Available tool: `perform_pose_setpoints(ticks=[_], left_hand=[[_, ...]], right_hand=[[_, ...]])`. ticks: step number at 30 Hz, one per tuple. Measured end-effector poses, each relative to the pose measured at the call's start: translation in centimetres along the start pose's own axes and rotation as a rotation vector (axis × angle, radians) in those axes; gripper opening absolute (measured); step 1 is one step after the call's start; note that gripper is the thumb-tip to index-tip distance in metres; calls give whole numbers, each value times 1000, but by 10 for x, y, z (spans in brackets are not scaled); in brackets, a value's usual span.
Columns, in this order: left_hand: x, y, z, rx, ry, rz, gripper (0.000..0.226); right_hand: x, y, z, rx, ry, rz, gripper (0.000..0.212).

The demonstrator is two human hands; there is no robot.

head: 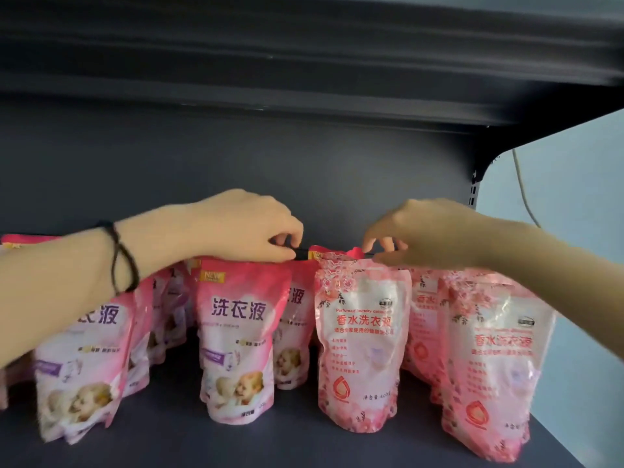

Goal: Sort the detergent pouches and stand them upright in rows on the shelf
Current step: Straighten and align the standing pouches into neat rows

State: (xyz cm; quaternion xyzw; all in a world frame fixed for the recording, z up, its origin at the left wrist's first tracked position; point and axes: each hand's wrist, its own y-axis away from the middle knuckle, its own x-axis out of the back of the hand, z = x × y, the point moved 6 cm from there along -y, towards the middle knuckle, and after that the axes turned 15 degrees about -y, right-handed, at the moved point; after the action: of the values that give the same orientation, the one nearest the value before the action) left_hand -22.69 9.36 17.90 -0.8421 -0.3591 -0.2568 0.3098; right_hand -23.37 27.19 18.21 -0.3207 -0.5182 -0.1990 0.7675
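on a dark shelf, nearest the viewer, pink detergent pouches stand upright in a front row: baby-print pouches to the left, rose-print pouches to the right. more pouches stand behind them. further back, the left hand and right hand each pinch the top edge of a bright pink rear pouch, one at each corner. a black hair tie circles the left wrist.
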Motion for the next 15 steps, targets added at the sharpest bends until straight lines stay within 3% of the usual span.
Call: perform_pose_setpoints(ticks=[4,15], left_hand=[[-20,-39,-19,-127,-144,6,23],[-101,-141,-17,-212,-60,-137,38]], right_hand=[[-3,-42,21,32,194,-62,25],[-81,-132,95,90,307,-341,40]])
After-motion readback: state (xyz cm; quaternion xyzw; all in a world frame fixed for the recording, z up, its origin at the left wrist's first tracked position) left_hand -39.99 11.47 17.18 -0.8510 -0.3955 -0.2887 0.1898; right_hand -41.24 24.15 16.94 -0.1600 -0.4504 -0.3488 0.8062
